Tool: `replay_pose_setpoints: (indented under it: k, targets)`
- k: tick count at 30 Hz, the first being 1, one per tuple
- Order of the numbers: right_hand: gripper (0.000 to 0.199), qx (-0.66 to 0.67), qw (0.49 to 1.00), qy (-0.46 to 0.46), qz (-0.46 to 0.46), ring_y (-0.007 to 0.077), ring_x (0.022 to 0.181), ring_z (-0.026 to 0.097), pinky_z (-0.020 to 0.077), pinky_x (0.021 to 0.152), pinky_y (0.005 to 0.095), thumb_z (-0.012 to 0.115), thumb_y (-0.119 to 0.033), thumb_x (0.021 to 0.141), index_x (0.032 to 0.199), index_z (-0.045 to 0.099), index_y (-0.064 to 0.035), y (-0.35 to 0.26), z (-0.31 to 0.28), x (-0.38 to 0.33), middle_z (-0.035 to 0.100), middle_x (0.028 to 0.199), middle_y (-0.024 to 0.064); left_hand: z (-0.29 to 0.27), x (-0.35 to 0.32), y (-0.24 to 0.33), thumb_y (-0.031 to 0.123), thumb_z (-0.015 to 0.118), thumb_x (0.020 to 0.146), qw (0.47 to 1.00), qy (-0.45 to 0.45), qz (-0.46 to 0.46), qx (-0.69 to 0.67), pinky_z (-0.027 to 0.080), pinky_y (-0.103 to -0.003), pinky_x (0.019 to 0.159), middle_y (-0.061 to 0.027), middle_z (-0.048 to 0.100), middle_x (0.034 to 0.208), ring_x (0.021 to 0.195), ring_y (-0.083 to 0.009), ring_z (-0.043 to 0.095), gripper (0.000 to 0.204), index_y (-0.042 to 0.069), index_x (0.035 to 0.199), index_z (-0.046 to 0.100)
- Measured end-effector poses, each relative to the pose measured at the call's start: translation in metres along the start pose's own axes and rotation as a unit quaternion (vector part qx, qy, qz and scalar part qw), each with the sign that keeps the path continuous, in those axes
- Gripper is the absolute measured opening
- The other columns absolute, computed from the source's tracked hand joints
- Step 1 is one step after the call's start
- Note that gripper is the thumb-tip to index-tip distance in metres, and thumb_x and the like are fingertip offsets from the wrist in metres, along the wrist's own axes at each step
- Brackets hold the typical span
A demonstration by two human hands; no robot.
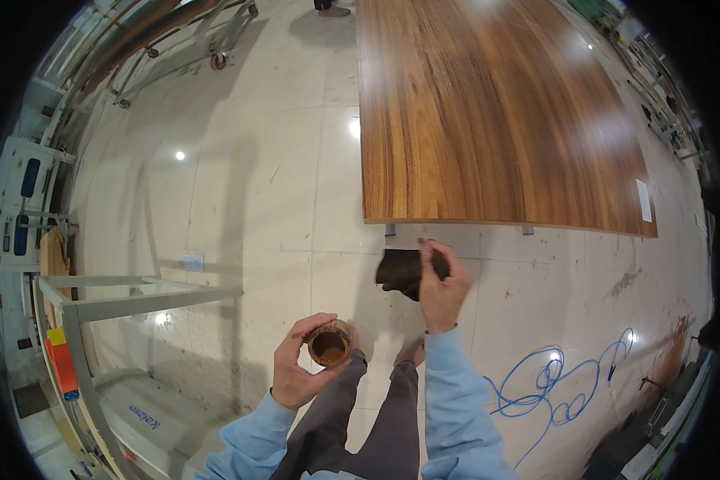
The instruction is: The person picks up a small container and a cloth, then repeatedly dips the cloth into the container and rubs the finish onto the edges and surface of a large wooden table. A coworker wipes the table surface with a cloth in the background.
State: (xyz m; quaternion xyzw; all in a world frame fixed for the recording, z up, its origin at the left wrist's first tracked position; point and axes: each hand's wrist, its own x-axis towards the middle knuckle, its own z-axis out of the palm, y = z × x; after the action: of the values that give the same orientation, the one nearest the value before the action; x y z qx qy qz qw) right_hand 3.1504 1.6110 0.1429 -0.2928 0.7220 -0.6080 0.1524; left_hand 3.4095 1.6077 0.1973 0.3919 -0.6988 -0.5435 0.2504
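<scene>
My left hand point(298, 362) is wrapped round a small round cup point(330, 344) with brown liquid in the bottom and brown stains about its rim. Pinched by one corner in my right hand point(442, 288), a dark brown cloth point(399, 270) hangs to the left of the fingers. The cloth is apart from the cup and just short of the near edge of a large wood-grain panel point(496, 120). The panel has a glossy, streaked brown surface, with a small white label point(644, 200) near its right corner.
A coiled blue hose point(548, 388) lies on the floor at the lower right. To the left stands a grey metal frame point(152, 302), with a pale box point(148, 420) below it. A wheeled rack point(188, 60) is at the far left. Another person's shoe point(334, 11) shows at the top.
</scene>
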Motion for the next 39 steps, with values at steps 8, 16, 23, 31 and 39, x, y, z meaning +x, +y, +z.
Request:
replay_pose_setpoints:
  k: [8, 16, 23, 31, 39]
  targets:
    - [0.013, -0.035, 0.999, 0.011, -0.020, 0.0187, 0.089, 0.073, 0.0551, 0.083, 0.0317, 0.078, -0.011, 0.097, 0.104, 0.075, -0.0005, 0.018, -0.022, 0.008, 0.078, 0.096, 0.0116, 0.015, 0.008, 0.008, -0.003, 0.088, 0.076, 1.000, -0.024, -0.002, 0.014, 0.051, -0.037, 0.113, -0.0136, 0.059, 0.143, 0.131, -0.0236, 0.061, 0.075, 0.002, 0.142, 0.053]
    - [0.010, 0.025, 0.990, 0.086, 0.105, 0.0149, 0.084, 0.069, 0.0551, 0.080, 0.0310, 0.077, -0.012, 0.099, 0.105, 0.077, -0.0037, 0.031, -0.083, 0.035, 0.077, 0.092, 0.0064, 0.039, 0.016, 0.019, -0.005, 0.086, 0.076, 0.999, -0.041, -0.013, -0.002, 0.050, -0.038, 0.114, -0.0133, 0.059, 0.143, 0.132, -0.0236, 0.060, 0.075, 0.002, 0.142, 0.052]
    - [0.011, -0.072, 0.984, 0.159, -0.028, 0.0214, 0.078, 0.070, 0.0551, 0.078, 0.0329, 0.079, -0.010, 0.095, 0.102, 0.077, -0.0021, 0.057, -0.127, 0.064, 0.076, 0.089, 0.0106, 0.065, 0.025, 0.032, -0.008, 0.084, 0.074, 0.998, -0.061, -0.013, 0.016, 0.048, -0.040, 0.116, -0.0144, 0.058, 0.144, 0.135, -0.0250, 0.058, 0.077, 0.003, 0.142, 0.051]
    - [0.018, -0.052, 0.994, 0.091, -0.017, 0.0117, 0.088, 0.069, 0.0548, 0.083, 0.0294, 0.081, -0.017, 0.097, 0.104, 0.078, -0.0013, 0.073, -0.198, 0.094, 0.079, 0.092, 0.0071, 0.103, 0.032, 0.046, -0.005, 0.088, 0.073, 0.998, -0.057, -0.006, 0.019, 0.052, -0.036, 0.111, -0.0121, 0.061, 0.139, 0.128, -0.0229, 0.063, 0.075, 0.002, 0.140, 0.055]
    - [0.015, -0.048, 0.962, 0.268, 0.023, 0.0157, 0.079, 0.069, 0.0550, 0.078, 0.0307, 0.080, -0.015, 0.096, 0.100, 0.076, -0.0014, 0.086, -0.281, 0.148, 0.075, 0.083, 0.0072, 0.146, 0.041, 0.062, -0.006, 0.088, 0.073, 0.997, -0.078, -0.002, 0.001, 0.051, -0.037, 0.113, -0.0131, 0.059, 0.143, 0.130, -0.0239, 0.062, 0.076, 0.003, 0.141, 0.053]
